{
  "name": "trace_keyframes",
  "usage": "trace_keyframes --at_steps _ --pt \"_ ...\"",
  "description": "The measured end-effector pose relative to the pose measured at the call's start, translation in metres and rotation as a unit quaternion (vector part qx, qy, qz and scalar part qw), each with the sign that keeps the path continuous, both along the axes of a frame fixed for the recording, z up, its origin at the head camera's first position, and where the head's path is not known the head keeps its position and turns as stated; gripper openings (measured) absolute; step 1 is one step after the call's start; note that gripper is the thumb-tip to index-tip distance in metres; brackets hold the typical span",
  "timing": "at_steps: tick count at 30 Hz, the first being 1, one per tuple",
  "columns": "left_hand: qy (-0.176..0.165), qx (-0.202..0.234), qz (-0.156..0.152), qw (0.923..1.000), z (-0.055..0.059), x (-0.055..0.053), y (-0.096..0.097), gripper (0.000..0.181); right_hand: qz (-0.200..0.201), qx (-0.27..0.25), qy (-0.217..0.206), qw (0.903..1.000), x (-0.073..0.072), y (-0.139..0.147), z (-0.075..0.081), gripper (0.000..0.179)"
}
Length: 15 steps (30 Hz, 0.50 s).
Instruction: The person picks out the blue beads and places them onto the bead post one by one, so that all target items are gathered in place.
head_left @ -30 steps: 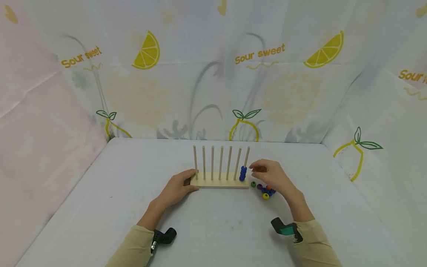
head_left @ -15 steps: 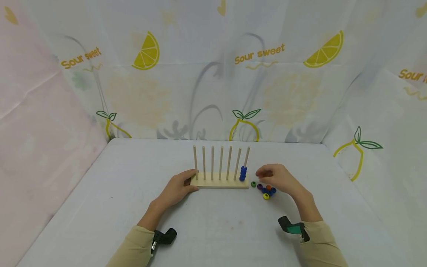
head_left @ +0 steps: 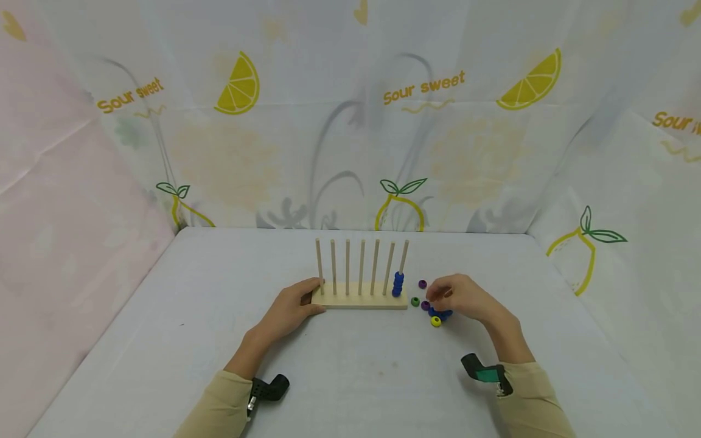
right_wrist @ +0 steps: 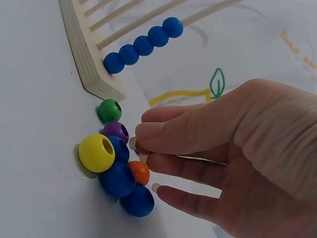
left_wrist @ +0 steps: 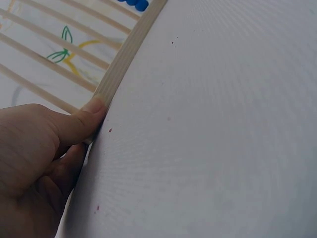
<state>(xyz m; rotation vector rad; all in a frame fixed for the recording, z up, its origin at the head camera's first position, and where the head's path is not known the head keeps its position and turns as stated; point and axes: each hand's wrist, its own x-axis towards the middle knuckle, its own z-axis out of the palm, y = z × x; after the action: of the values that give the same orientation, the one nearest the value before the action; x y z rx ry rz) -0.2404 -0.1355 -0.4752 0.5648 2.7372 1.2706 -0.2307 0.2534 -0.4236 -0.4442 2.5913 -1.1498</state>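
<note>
A pale wooden peg stand [head_left: 358, 302] with several upright rods sits mid-table. Blue beads [head_left: 397, 284] are stacked on its rightmost rod. My left hand [head_left: 287, 311] grips the stand's left end, thumb along the front edge. To the right of the stand, my right hand [head_left: 462, 296] hovers over loose beads, its fingers loosely bent and nothing seen between them. Below the fingertips in the right wrist view are an orange bead [right_wrist: 140, 172], several blue beads [right_wrist: 118, 179], a yellow bead [right_wrist: 97, 153], a purple bead [right_wrist: 116, 131] and a green bead [right_wrist: 109, 110].
Another purple bead [head_left: 422, 284] lies apart, behind the group. The white-covered table [head_left: 350, 371] meets a printed cloth backdrop [head_left: 306, 121] at its far edge. A camera mount is strapped to each wrist.
My right hand has moved right and down from beside the blue stack to over the loose beads. A purple bead now shows behind the group. The left hand stays on the stand.
</note>
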Motion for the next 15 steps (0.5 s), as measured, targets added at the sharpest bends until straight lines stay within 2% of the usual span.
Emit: trace_keyframes --at_steps 15 --pt "-0.002 0.002 0.003 1.0000 -0.0026 -0.0007 -0.0002 0.065 0.029 0.013 0.005 0.9995 -0.0030 0.0016 -0.0096 0.019"
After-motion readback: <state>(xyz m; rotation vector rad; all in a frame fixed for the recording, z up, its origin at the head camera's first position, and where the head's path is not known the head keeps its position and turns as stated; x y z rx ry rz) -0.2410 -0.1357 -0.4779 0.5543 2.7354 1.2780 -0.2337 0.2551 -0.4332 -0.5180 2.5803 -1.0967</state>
